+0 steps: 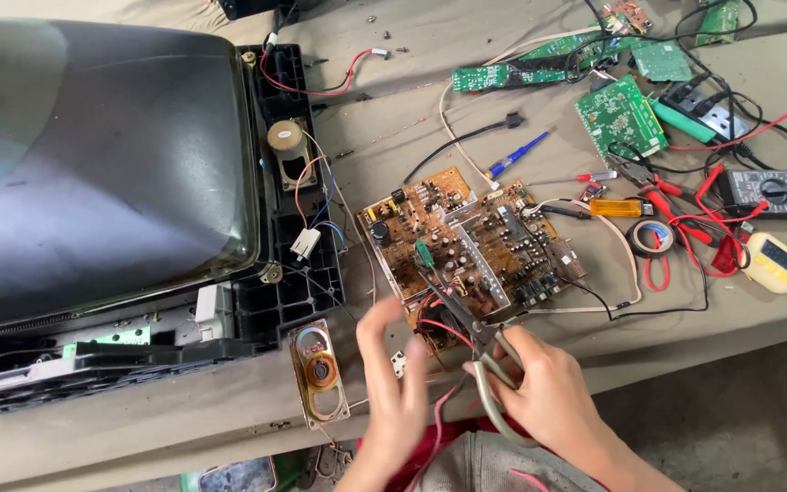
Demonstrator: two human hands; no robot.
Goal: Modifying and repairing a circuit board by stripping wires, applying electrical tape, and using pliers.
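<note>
Working at the near edge of the brown circuit board [466,246] on the table [393,128] — right hand [539,401] gripping pliers [471,337] at its wires, left hand [393,383] blurred, seemingly unclenched, holding nothing — next probably needing a steady nip.

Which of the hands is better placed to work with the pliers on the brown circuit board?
The right hand, probably. It already grips the pliers, whose tips point at the brown circuit board. The left hand is blurred, open, and holds nothing that can be seen.
</note>
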